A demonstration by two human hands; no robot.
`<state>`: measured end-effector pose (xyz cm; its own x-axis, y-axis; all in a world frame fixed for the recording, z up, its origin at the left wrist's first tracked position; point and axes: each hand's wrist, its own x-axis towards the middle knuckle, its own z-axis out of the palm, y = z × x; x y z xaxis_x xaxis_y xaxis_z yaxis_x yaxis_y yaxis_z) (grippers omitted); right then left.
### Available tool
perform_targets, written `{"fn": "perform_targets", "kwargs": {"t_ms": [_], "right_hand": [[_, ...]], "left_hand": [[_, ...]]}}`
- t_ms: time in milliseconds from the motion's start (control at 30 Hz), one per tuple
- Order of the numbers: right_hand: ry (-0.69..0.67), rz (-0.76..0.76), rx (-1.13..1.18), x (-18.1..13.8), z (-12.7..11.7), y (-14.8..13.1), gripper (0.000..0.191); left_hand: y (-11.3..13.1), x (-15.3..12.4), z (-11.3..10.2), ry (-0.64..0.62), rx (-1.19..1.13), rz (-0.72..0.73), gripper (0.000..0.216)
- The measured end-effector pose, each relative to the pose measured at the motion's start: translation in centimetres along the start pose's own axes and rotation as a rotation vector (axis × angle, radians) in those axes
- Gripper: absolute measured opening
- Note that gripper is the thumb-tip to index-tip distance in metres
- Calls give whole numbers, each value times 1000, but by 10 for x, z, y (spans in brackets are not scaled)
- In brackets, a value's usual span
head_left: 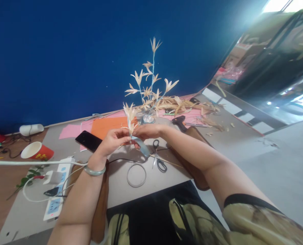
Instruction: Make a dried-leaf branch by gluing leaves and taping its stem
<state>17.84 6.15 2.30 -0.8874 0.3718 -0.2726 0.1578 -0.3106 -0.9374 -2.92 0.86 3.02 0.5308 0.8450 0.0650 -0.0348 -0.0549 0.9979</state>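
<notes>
My left hand (pixel 113 139) and my right hand (pixel 148 131) meet above the grey table (pixel 121 190), fingers pinched. Between them is a small sprig of pale dried leaves (pixel 130 119) on a thin stem, with a strip of light blue tape (pixel 142 146) hanging from it. Both hands grip the sprig at its stem. Behind them stands a taller branch of the same dried leaves (pixel 151 81) with a blue-wrapped stem. A jade-coloured bangle (pixel 94 171) is on my left wrist.
Scissors (pixel 158 158) and a tape ring (pixel 136 175) lie just below my hands. A black phone (pixel 88 140), orange paper (pixel 107 126) and pink paper (pixel 69 131) lie behind. At left are a power strip (pixel 56 194), a red paper cup (pixel 36 152) and a white cable. Loose dried leaves (pixel 192 105) lie at the back right.
</notes>
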Motion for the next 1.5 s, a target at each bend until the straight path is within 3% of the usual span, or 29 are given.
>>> {"fn": "perform_targets", "kwargs": {"t_ms": [100,233,467,767,867,1100,1333,1500], "right_hand": [[-43,-72,-9,-4,1,0,20],[-19,-117,-10,-9,1,-1,26],[341,-195,-342,-26,17,-11,20],[584,-277,-417,-13,45,7,12],[667,-278,-460,-7,47,10,11],[544,-270,-669,-5,30,-11,13],[320,-131,-336,-3,20,-25,6],[271,-76,-122,3,5,-18,8]], "left_hand": [[2,-1,-2,-23,-9,8,19],[1,0,-4,42,31,32,19],[-2,2,-4,172,100,10,25],[-10,9,5,441,158,62,21],[-14,10,7,460,184,89,20],[-11,7,9,413,252,74,26],[-8,7,11,376,206,72,27],[-1,6,16,282,101,26,27]]}}
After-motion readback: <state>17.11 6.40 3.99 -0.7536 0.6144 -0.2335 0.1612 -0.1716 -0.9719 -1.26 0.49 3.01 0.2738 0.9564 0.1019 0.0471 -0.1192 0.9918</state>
